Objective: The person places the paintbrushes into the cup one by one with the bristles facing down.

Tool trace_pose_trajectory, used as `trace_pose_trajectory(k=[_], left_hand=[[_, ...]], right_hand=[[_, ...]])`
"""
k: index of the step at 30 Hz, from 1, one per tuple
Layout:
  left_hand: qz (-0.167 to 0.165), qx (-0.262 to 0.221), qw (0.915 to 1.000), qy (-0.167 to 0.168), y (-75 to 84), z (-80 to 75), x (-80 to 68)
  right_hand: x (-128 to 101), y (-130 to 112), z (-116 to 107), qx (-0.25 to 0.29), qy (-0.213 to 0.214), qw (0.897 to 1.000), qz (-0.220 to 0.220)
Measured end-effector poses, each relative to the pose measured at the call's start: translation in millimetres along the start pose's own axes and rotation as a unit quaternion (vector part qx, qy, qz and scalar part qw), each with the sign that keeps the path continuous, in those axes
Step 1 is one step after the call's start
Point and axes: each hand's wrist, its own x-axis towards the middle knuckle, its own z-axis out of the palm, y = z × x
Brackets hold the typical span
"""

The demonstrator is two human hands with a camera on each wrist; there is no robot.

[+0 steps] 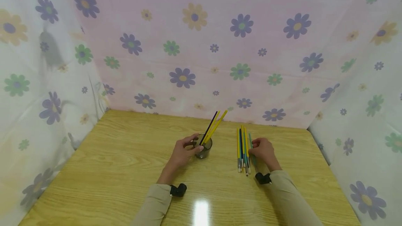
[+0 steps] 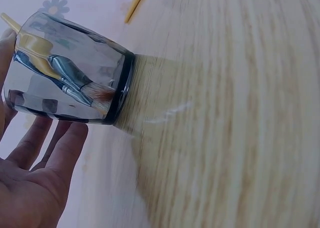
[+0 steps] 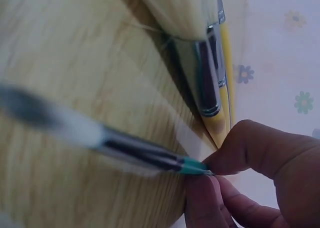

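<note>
Teal-handled paintbrush (image 3: 120,144) lies well to the right of the glass tumbler (image 1: 207,152), beyond the row of paintbrushes (image 1: 242,147) that rests on the counter (image 1: 132,145) between the two. That sideways gap from the tumbler is, in our judgement, the relation that counts most. The brush's long axis runs roughly alongside the row, handle end pointing away from us and bristle end toward us. The brushes inside the tumbler, a dark-handled brush (image 1: 209,127) and yellow-handled brushes (image 1: 220,123), stand steeply instead, bristles down, their handles sloping to the right above the tumbler's rim.

Our right hand (image 1: 264,151) is the nearer to the teal-handled brush, since it has it pinched: thumb and fingertips are closed together on the handle just above the ferrule. We cannot tell whether the brush is wholly clear of the counter. The right forearm comes in from the near side, right of the tumbler, with the hand angled back toward it.

Our left hand (image 1: 182,154) is at the tumbler's left side, partly open to the width of the glass, its thumb on the near side and its fingers curved round the wall. The tumbler itself looks upright, its base on the counter.
</note>
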Motion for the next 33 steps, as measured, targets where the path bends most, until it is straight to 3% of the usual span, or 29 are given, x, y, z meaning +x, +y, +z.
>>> trace_pose_trajectory(k=[10,19,23,29,33], left_hand=[[-0.001,-0.007,1.0000,-0.005,3.5,0.1,-1.0],[0.007,-0.023,0.9997,0.002,-0.3,2.1,1.1],[0.001,-0.017,0.9998,-0.005,-0.8,-0.3,0.7],[0.004,-0.010,0.9999,-0.008,-0.9,0.1,0.0],[0.013,-0.006,0.9999,-0.007,-1.0,0.2,-0.1]], right_hand=[[0.3,10.6,-3.3,0.069,-0.021,0.997,-0.002],[-5.2,15.7,-9.1,0.179,-0.018,0.983,0.026],[-12.3,13.2,-6.9,0.250,0.010,0.967,0.048],[-22.4,9.4,-8.6,0.381,0.027,0.923,0.049],[-26.4,8.2,-10.1,0.436,0.032,0.898,0.043]])
